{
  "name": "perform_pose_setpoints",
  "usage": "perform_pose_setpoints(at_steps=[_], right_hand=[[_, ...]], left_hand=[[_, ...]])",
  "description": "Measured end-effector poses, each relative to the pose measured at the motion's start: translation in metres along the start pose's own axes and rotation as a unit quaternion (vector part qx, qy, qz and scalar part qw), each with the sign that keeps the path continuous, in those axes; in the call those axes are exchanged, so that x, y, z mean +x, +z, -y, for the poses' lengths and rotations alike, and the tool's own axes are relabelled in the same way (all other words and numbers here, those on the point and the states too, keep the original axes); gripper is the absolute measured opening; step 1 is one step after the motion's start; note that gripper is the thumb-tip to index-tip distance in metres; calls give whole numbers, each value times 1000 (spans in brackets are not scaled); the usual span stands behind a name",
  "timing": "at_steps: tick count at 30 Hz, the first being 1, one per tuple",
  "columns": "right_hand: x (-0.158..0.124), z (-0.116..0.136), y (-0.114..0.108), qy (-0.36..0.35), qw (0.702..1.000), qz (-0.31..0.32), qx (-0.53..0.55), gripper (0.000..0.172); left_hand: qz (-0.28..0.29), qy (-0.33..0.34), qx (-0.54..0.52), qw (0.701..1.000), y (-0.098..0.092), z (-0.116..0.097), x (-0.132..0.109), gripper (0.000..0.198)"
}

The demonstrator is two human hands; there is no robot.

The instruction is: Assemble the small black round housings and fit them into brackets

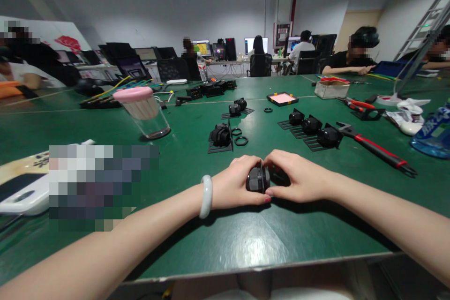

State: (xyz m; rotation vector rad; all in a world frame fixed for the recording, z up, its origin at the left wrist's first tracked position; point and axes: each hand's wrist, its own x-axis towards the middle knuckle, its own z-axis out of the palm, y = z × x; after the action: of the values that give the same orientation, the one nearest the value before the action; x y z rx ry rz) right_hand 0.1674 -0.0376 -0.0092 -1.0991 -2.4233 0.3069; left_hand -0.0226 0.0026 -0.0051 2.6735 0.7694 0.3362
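Observation:
My left hand [234,182], with a pale bangle on the wrist, is closed around a black round plastic fitting [256,179] with a flat flange, just above the green table. The fingertips and thumb of my right hand [298,176] meet the fitting's right side; whether they also grip a thin ring there I cannot make out. Beyond my hands lies a similar black fitting [221,135] on a slotted black plate. Two thin black rings sit beside it, the nearer ring [241,137] being the larger.
More fittings on slotted plates stand at right [311,125] and farther back [235,109]. An adjustable wrench [379,148] lies to the right, near a blue bottle [434,131]. At left are a pink-lidded cup [144,112] and a white phone [31,194]. People sit beyond.

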Motion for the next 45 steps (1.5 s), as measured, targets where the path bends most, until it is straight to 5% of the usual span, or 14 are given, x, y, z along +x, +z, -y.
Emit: perform_pose_setpoints(at_steps=[9,38,45], right_hand=[[0,0,3,-28,999,-14,22,43],[0,-3,-2,-1,1000,14,28,27],[0,-2,-1,-3,1000,-8,10,37]], left_hand=[[-1,5,-15,1000,0,0,0,55],[-4,-14,-15,1000,-1,-2,0,50],[-7,-10,-16,1000,0,-2,0,52]])
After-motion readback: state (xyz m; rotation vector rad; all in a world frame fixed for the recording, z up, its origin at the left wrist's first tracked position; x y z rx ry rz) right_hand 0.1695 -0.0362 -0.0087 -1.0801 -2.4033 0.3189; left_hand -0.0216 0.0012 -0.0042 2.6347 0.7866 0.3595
